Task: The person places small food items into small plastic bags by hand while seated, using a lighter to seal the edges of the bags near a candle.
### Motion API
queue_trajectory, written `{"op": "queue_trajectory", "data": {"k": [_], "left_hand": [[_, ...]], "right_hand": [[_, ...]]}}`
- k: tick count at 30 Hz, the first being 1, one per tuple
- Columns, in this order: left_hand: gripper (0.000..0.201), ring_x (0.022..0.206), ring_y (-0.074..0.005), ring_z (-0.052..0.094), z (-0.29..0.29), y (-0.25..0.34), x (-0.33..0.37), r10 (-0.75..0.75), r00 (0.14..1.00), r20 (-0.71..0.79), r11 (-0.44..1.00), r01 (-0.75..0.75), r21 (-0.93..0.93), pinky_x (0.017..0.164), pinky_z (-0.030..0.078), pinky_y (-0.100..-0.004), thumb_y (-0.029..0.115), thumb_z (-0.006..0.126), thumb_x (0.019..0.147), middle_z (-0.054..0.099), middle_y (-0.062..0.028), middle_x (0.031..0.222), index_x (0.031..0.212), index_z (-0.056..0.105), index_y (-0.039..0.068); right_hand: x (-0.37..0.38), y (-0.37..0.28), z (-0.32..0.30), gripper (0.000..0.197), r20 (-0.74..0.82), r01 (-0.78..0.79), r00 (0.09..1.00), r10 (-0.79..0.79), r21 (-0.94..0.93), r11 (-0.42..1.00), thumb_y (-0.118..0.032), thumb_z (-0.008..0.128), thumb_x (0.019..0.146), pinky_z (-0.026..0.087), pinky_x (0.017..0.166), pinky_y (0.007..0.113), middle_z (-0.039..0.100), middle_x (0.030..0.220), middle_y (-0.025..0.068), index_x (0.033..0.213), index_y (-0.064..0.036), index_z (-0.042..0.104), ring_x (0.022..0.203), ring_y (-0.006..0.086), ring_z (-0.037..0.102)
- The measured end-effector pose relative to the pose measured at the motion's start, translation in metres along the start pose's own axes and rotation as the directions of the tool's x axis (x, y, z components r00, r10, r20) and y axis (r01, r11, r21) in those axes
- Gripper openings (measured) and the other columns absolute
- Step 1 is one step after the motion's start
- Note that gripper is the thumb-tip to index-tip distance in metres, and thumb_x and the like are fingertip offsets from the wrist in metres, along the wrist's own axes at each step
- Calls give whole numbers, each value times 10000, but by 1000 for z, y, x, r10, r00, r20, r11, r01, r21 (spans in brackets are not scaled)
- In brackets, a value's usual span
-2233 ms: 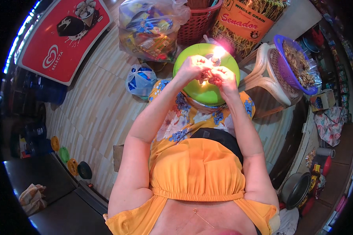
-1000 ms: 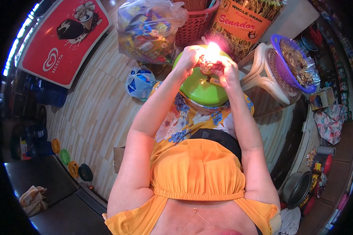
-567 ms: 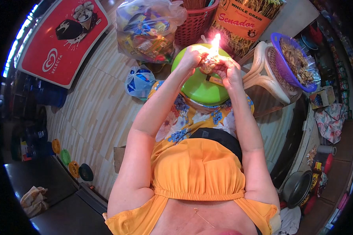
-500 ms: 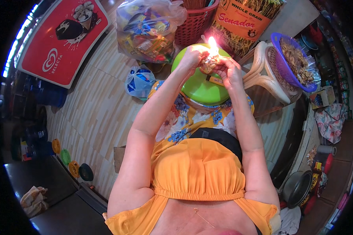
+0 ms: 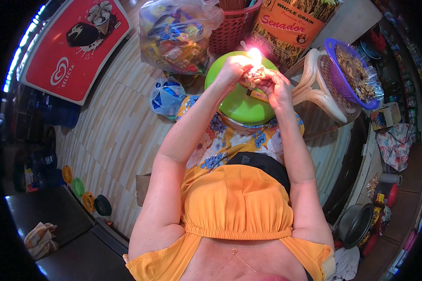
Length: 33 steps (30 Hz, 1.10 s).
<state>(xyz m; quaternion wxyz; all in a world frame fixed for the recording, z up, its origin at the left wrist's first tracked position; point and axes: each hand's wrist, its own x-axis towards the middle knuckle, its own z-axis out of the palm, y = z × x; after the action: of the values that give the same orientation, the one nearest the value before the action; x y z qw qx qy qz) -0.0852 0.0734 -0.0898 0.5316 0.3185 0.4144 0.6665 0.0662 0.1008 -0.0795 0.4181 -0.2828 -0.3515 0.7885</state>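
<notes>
A small clear plastic bag [image 5: 252, 82] with brownish contents hangs between my hands, its upper edge beside a bright flame [image 5: 255, 55]. My left hand [image 5: 233, 71] pinches the bag on the left. On the other side my right hand [image 5: 277, 88] grips it with closed fingertips. Glare blurs the bag's top edge, and what the flame burns on is mostly hidden. Below my hands is a round green lid or tub [image 5: 244, 108], just beyond my lap. A yellow-orange object with a dark end [image 5: 259, 95] lies on it, partly behind my right hand.
A purple colander [image 5: 337, 70] of brown chip-like pieces rests on a rattan chair [image 5: 309, 91] at right. Beyond the tub stand a printed sack [image 5: 286, 33], a red basket [image 5: 229, 30] and a plastic bag of colourful packets [image 5: 173, 40]. A blue-and-white bag [image 5: 166, 98] sits left.
My hands and the bag have shifted very slightly, with the bag's edge still by the flame. The bag remains gripped in both hands.
</notes>
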Motion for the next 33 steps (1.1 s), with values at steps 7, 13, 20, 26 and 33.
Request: {"op": "queue_trajectory", "data": {"k": [7, 13, 20, 26, 33], "left_hand": [[98, 608, -120, 552, 9, 7, -11, -108, 993, -55, 993, 110, 35, 516, 450, -267, 46, 543, 763, 593, -66, 736, 820, 602, -9], [104, 632, -123, 561, 17, 11, -43, -163, 986, -36, 986, 161, -47, 523, 456, -266, 74, 553, 776, 596, -67, 773, 834, 601, 2], [120, 644, -92, 563, 7, -8, -77, -161, 987, 17, 978, 157, 135, 573, 462, -222, 144, 581, 814, 618, -44, 755, 798, 604, 28], [356, 782, -208, 606, 4, -4, -93, -296, 955, 22, 905, 288, -313, 679, 503, -304, 304, 526, 847, 573, -175, 999, 1080, 452, 45], [255, 792, -169, 601, -2, -10, -93, -174, 985, 4, 974, 171, 149, 685, 494, -282, 254, 526, 854, 594, -139, 951, 999, 516, 45]], "right_hand": [[-7, -1, -4, 76, 12, 12, 1000, -12, 1, 1000, -74, 502, 821, 513, 569, 271, 599, 731, 99, 835, -7, 535, 590, 164, 588], [-24, -4, -12, 70, 74, 25, 997, -7, -250, 968, -78, 550, 799, 491, 562, 239, 598, 700, 59, 788, -11, 566, 582, 120, 574], [-44, 6, -19, 69, 194, 37, 979, 69, -497, 867, -82, 585, 786, 462, 556, 207, 582, 676, 21, 769, -15, 576, 584, 75, 545], [-47, 7, -22, 69, 222, 1, 969, 109, -446, 895, -80, 592, 786, 458, 549, 200, 581, 684, 24, 766, -19, 568, 573, 72, 543], [-49, 6, -18, 65, 252, -5, 957, 142, -477, 879, -80, 591, 786, 459, 561, 203, 578, 690, 19, 771, -20, 571, 590, 74, 547]]}}
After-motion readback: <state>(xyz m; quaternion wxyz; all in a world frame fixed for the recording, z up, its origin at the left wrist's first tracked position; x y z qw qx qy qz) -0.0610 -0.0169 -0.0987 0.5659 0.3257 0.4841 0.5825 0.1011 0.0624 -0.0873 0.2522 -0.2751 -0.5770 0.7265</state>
